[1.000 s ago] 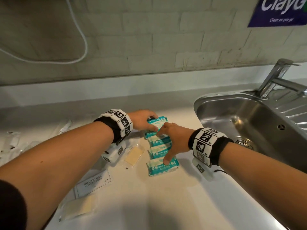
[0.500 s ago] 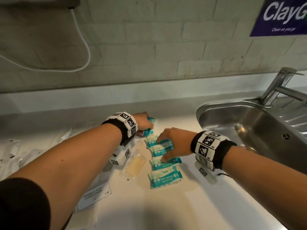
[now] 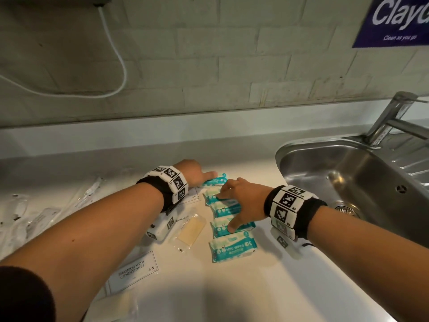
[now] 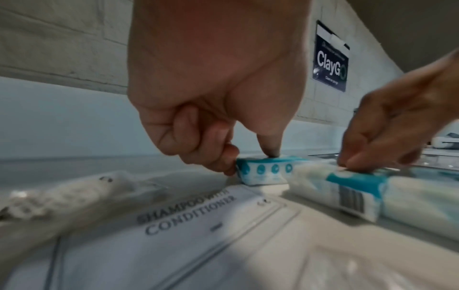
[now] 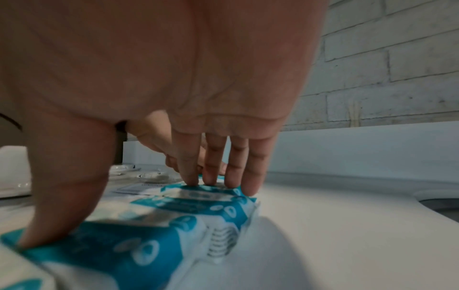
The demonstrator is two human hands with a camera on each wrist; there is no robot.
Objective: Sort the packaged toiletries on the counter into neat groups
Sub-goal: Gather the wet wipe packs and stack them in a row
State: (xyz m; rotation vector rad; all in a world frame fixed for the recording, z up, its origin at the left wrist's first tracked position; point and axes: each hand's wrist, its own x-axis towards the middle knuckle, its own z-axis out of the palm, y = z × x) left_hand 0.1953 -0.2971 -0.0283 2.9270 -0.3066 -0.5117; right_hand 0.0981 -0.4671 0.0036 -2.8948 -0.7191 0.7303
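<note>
Several teal and white mini wipes packs lie in a column on the white counter, the nearest one (image 3: 233, 248) untouched. My left hand (image 3: 195, 173) pinches the farthest pack (image 3: 214, 181) at the column's far end; in the left wrist view its thumb sits on top of that pack (image 4: 263, 170) and its curled fingers hold the pack's end. My right hand (image 3: 241, 201) lies over the middle packs with fingers straight, fingertips (image 5: 218, 176) pressing one pack and the thumb spread onto a nearer pack (image 3: 222, 227).
A steel sink (image 3: 290, 159) and tap (image 3: 390, 117) are close on the right. A yellowish soap packet (image 3: 190, 232) and a shampoo sachet (image 3: 133, 271) lie left of the column. Clear packets (image 3: 34, 217) are scattered at far left.
The farthest pack, held tilted half a second ago, now lies flat at the head of the column. My right thumb has spread down onto a nearer pack.
</note>
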